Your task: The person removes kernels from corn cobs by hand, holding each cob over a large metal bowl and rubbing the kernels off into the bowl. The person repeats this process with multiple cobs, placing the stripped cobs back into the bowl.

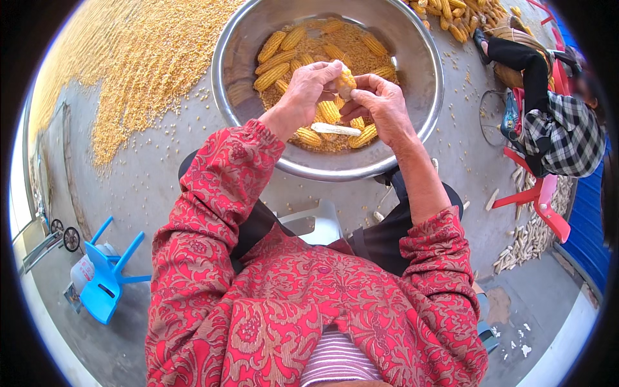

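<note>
Both hands hold one partly shelled corn cob (346, 83) above a large stainless steel basin (319, 169). My left hand (309, 87) grips its upper left side with thumb and fingers. At its lower right, my right hand (379, 104) pinches the cob between thumb and fingers. Below them in the basin, whole yellow ears of corn (272, 77) lie on loose kernels (355, 41). A bare whitish cob (335, 129) rests across some ears close beneath my hands. My fingers partly hide the held cob.
Loose kernels (145, 53) spread over the floor at left. A blue plastic chair (101, 285) lies lower left. At right, a person in a checked top (573, 138) sits near a red chair (541, 196), with stripped cobs (527, 242) below. More ears (454, 17) are piled at upper right.
</note>
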{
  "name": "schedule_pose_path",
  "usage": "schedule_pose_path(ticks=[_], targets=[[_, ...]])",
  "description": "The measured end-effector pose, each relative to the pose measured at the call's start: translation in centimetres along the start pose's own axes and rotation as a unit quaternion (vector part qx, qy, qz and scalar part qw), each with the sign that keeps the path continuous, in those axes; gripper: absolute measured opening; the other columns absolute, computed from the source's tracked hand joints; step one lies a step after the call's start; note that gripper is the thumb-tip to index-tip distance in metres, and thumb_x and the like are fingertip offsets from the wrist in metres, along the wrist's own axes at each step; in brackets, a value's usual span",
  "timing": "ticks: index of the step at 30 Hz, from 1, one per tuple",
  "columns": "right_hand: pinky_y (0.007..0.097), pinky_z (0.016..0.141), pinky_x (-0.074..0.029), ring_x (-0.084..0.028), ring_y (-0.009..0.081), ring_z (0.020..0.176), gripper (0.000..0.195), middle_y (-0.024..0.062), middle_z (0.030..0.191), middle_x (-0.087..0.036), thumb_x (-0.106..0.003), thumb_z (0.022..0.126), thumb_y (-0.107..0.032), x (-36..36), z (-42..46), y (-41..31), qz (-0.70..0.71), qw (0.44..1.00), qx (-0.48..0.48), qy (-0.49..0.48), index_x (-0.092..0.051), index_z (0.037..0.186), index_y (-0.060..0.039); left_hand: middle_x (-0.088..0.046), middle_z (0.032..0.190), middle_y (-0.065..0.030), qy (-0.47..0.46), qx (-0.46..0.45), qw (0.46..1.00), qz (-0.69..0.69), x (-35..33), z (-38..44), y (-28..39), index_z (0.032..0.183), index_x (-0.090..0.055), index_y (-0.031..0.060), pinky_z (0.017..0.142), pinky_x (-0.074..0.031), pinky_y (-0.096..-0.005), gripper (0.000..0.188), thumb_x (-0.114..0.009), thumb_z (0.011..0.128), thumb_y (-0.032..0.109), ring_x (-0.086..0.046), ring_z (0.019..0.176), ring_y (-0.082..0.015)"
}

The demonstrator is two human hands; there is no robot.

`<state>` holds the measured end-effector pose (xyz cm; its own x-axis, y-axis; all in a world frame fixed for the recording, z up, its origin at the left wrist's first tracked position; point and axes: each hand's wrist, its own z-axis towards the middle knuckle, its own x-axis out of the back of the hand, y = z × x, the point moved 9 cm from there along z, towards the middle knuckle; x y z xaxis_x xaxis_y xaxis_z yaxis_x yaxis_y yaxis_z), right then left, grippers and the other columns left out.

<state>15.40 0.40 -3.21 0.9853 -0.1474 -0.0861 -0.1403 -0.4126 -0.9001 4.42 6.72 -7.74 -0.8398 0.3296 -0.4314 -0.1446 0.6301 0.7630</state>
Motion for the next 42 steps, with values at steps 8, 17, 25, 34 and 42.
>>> schedule_pose_path(ticks=[8,17,25,34,42], targets=[[0.0206,0.051,-0.050,-0.070,0.0153,0.065,0.019,0.0090,0.083,-0.069,-0.052,0.092,-0.007,0.1,-0.1,-0.3,-0.082,0.996,0.019,0.013,-0.060,0.108,0.0003,-0.066,0.089,-0.0006,-0.007,-0.051,0.997,0.064,-0.2,-0.1,0.6,0.100,-0.064,0.0080,0.075,-0.046,-0.0246,0.024,-0.062,0.095,0.031,-0.060,0.079,-0.0089],[0.0320,0.060,-0.059,-0.067,0.0192,0.064,0.021,0.0135,0.085,-0.064,-0.050,0.089,-0.003,0.4,0.6,0.8,0.056,0.998,-0.006,0.003,-0.058,0.106,0.0062,-0.067,0.091,-0.0015,-0.034,-0.030,0.998,0.049,-0.1,0.2,0.4,0.101,-0.065,0.0075,0.076,-0.046,-0.0264,0.024,-0.060,0.096,0.030,-0.060,0.081,-0.0094],[0.0302,0.060,-0.059,-0.068,0.0180,0.065,0.021,0.0125,0.085,-0.065,-0.058,0.091,-0.009,0.4,0.1,0.5,0.045,0.999,-0.024,-0.015,-0.058,0.106,0.0051,-0.067,0.089,-0.0041,0.004,-0.023,0.998,0.062,-0.5,-0.4,0.8,0.099,-0.067,0.0034,0.071,-0.046,-0.0269,0.025,-0.059,0.096,0.027,-0.060,0.080,-0.0113],[0.0275,0.053,-0.057,-0.066,0.0170,0.058,0.017,0.0110,0.077,-0.065,-0.053,0.086,-0.004,0.1,0.1,1.0,-0.049,0.999,-0.016,-0.013,-0.058,0.100,0.0047,-0.063,0.083,-0.0001,-0.030,-0.044,0.983,0.178,-0.4,0.2,0.6,0.095,-0.066,0.0051,0.070,-0.045,-0.0247,0.023,-0.061,0.095,0.028,-0.055,0.075,-0.0085],[0.0291,0.051,-0.056,-0.063,0.0166,0.054,0.022,0.0109,0.073,-0.063,-0.045,0.082,0.001,0.0,0.4,1.8,0.000,1.000,-0.028,-0.008,-0.058,0.099,0.0056,-0.062,0.081,-0.0005,-0.030,-0.048,0.980,0.191,-0.2,0.6,0.2,0.095,-0.065,0.0045,0.068,-0.046,-0.0253,0.023,-0.060,0.096,0.027,-0.056,0.073,-0.0097]])
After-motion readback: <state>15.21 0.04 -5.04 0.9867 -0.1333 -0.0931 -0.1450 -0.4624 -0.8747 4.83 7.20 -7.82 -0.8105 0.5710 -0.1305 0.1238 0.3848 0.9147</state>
